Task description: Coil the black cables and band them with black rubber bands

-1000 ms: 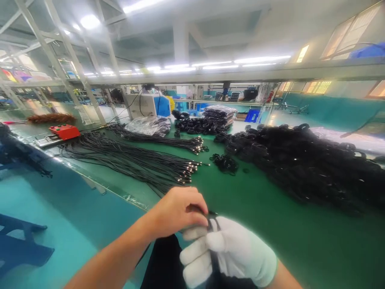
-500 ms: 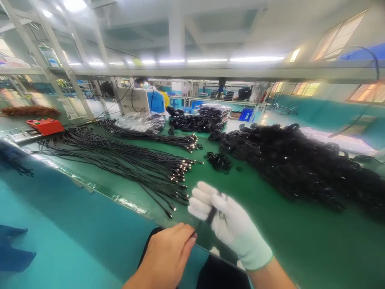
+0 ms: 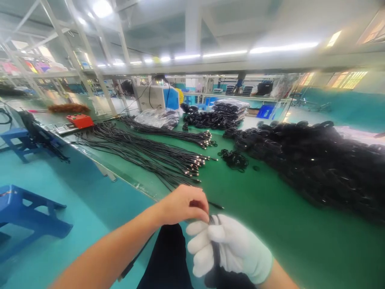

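Note:
My left hand (image 3: pixel 185 204), bare, has its fingertips pinched together against the top of a black cable coil (image 3: pixel 215 253). The white-gloved right hand (image 3: pixel 224 245) is closed round that coil, thumb pressed on it. A cable end (image 3: pixel 217 205) sticks out just above the two hands. Beyond my left hand, long black cables (image 3: pixel 144 148) lie in bunches on the green table (image 3: pixel 240 204), metal plugs toward the middle. Past my right hand sits a small pile of black loops (image 3: pixel 234 159).
A large heap of coiled black cables (image 3: pixel 300 156) covers the table's right side. At the back are a clear plastic bag (image 3: pixel 158 118) and stacked coils (image 3: pixel 213 116). A red box (image 3: pixel 80 121) stands far left, and a blue stool (image 3: pixel 28 216) is on the floor.
My left hand has moved up and right to meet the coil at my right hand. The coil now hangs lower in my right hand. The view has shifted left.

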A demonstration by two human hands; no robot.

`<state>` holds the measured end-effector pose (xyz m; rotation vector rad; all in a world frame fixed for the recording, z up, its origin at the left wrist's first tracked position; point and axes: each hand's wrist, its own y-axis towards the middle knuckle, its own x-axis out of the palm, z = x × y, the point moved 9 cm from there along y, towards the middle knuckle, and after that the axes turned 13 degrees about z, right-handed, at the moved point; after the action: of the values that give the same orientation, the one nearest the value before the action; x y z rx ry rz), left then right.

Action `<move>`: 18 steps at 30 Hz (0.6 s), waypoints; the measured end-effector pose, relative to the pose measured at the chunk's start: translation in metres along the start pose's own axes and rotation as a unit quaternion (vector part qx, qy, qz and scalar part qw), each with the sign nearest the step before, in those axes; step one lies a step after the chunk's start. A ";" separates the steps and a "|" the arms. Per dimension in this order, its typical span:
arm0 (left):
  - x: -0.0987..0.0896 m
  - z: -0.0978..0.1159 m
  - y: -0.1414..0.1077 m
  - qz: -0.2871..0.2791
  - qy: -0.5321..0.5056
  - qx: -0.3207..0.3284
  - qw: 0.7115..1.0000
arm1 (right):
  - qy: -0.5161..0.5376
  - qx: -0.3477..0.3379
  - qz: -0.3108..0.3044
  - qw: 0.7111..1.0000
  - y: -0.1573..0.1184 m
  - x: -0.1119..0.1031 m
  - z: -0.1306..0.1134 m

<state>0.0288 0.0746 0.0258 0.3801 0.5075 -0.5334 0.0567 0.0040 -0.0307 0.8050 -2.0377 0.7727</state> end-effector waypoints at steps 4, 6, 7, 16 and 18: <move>0.023 -0.033 -0.008 0.046 -0.173 -0.145 0.973 | 0.079 -0.065 0.021 0.994 0.006 -0.002 -0.007; 0.035 -0.042 -0.018 0.042 -0.196 -0.190 0.961 | 0.083 -0.130 0.040 0.987 0.005 -0.005 -0.018; 0.040 -0.045 -0.024 0.034 -0.179 -0.204 0.962 | 0.085 -0.159 0.050 0.982 0.004 -0.008 -0.025; 0.030 -0.026 -0.044 0.062 0.377 -0.147 0.912 | 0.075 -0.312 0.199 0.926 -0.016 -0.055 -0.072; 0.039 -0.013 -0.040 0.063 0.411 -0.093 0.905 | 0.068 -0.323 0.203 0.922 -0.017 -0.058 -0.074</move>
<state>0.0303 0.0338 -0.0149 0.4443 1.3312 -0.1707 0.1310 0.0643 -0.0382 -0.0466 -2.1588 0.3044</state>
